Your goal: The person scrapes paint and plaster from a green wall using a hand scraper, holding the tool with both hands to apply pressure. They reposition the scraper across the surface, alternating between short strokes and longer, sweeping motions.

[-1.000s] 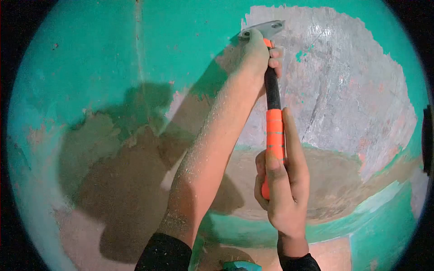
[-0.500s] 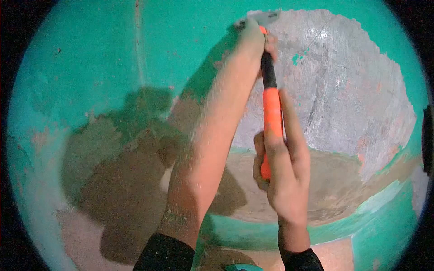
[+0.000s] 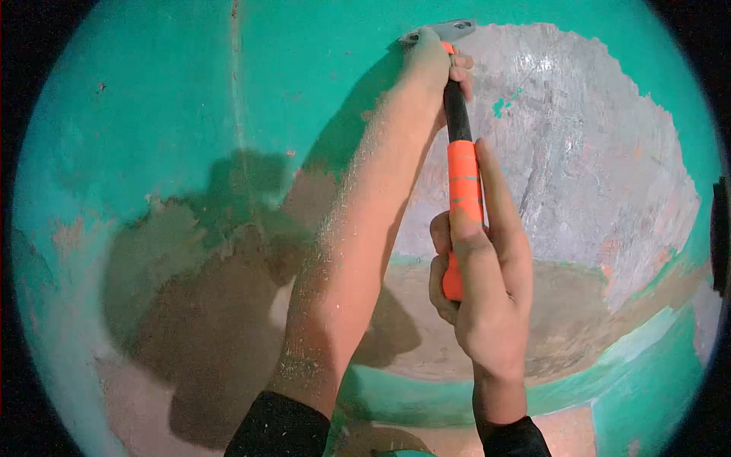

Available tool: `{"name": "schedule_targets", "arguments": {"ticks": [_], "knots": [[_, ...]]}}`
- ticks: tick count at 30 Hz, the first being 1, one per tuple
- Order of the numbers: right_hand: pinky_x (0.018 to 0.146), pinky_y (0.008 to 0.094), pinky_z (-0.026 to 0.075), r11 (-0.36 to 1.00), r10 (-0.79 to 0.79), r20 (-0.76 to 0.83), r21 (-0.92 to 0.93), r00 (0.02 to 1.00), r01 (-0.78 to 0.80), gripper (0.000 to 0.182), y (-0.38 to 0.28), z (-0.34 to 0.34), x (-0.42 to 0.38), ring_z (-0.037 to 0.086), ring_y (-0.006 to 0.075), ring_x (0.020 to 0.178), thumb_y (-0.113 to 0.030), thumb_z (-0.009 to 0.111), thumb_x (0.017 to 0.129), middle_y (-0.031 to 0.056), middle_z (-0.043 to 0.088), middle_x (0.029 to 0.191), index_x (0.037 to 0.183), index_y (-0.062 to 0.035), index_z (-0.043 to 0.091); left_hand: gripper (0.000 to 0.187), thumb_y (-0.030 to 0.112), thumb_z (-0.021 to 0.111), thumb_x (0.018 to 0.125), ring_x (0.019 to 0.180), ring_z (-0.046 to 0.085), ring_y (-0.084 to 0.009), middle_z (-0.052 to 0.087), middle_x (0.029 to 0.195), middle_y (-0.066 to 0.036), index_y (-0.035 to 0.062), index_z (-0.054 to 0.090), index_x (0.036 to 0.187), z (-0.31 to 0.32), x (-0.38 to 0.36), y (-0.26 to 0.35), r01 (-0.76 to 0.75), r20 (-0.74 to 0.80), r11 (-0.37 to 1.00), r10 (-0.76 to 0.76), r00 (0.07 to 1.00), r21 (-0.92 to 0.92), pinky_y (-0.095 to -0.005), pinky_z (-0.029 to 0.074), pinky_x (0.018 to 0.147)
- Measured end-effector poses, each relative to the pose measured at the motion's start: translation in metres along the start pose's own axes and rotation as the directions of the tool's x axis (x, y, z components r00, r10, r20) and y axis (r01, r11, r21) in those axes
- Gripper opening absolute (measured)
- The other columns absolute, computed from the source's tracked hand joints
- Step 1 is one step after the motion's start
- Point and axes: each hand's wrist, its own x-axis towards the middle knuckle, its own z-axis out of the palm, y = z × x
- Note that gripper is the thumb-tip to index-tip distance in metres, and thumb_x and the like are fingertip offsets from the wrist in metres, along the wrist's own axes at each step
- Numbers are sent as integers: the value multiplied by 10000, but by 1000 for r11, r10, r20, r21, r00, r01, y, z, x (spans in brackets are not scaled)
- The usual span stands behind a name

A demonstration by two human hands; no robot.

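Observation:
A long-handled scraper (image 3: 465,179) with an orange and black handle is pressed up against a painted wall. Its grey metal blade (image 3: 461,30) lies at the upper left edge of a bare grey patch (image 3: 594,152), where green paint has come off. My left hand (image 3: 428,62) is closed round the neck just below the blade, the thumb resting near the metal. Lower down, my right hand (image 3: 491,286) wraps the orange grip, its index finger stretched along the side. Pale flakes and dust cover my left forearm (image 3: 358,221).
Green paint (image 3: 167,91) covers the wall on the left, with a vertical crack line (image 3: 237,76). A brown band (image 3: 548,327) runs beneath the grey patch, above a green strip (image 3: 426,396). A dark object (image 3: 719,236) stands at the right edge. My shadow falls on the lower left.
Both hands and the scraper have shifted slightly to the right in view. The blade and left hand, blurred before, now look sharp. Both grips stay the same.

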Motion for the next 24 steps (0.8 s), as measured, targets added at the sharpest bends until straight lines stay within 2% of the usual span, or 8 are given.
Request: {"name": "schedule_targets", "arguments": {"ticks": [4, 8, 11, 14, 15, 18, 21, 24], "knots": [[410, 173, 273, 999, 17, -5, -34, 1000, -17, 573, 0, 0, -15, 351, 24, 484, -160, 421, 962, -5, 440, 723, 1486, -17, 238, 429, 484, 278, 995, 427, 352, -76, 450, 631, -6, 94, 405, 871, 0, -18, -16, 19, -36, 1000, -18, 999, 25, -253, 341, 396], [410, 175, 279, 997, -63, 5, -51, 998, 63, 577, 2, 2, 9, 359, 26, 482, -163, 422, 958, -8, 443, 719, 1486, -19, 241, 415, 475, 282, 995, 424, 335, -71, 433, 617, 6, 97, 400, 870, 5, -5, -2, -9, 0, 1000, 9, 1000, 6, -247, 325, 394], [405, 173, 280, 998, 19, -18, -51, 1000, -20, 572, -3, -3, 0, 364, 26, 478, -144, 413, 953, 2, 451, 748, 1485, -19, 246, 405, 469, 286, 995, 421, 323, -67, 420, 607, 15, 100, 396, 869, 5, -12, -9, 5, -21, 1000, -5, 1000, 20, -243, 313, 393], [404, 172, 274, 998, 18, -23, -67, 1000, -20, 570, 0, -4, -13, 358, 25, 477, -142, 414, 951, 1, 452, 743, 1482, -16, 251, 395, 462, 290, 995, 418, 310, -63, 407, 597, 23, 102, 393, 868, 5, -21, -21, 9, -55, 999, -7, 998, 50, -238, 301, 391], [404, 172, 272, 998, 10, -22, -68, 1000, -11, 569, 0, -4, -14, 355, 25, 478, -142, 415, 950, -1, 452, 739, 1480, -14, 253, 376, 440, 289, 999, 426, 328, -55, 404, 596, 20, 102, 390, 869, 6, -16, -15, -21, -57, 988, 30, 998, 152, -229, 325, 391], [407, 172, 270, 999, -28, -29, -16, 999, 27, 578, -6, -1, 5, 352, 24, 483, -152, 424, 949, -6, 446, 720, 1483, -15, 249, 349, 410, 299, 1003, 429, 340, -52, 417, 604, 14, 103, 392, 865, 16, -3, 5, -36, 0, 999, 36, 999, 0, -226, 340, 391], [406, 173, 277, 999, 5, -23, -46, 1000, -6, 580, -4, -5, -6, 354, 25, 489, -154, 422, 954, -6, 441, 721, 1487, -18, 239, 382, 430, 293, 1005, 412, 325, -71, 393, 575, 19, 120, 383, 801, 19, -8, 5, 0, -12, 1000, 0, 1000, 5, -236, 324, 384], [406, 173, 281, 998, -33, 8, -52, 999, 33, 577, -1, -6, -1, 358, 26, 491, -155, 418, 963, -1, 443, 732, 1491, -22, 227, 423, 451, 288, 1006, 394, 310, -90, 368, 545, 24, 137, 375, 736, 24, -13, 7, 54, -47, 998, -53, 998, 18, -247, 308, 376]]}}
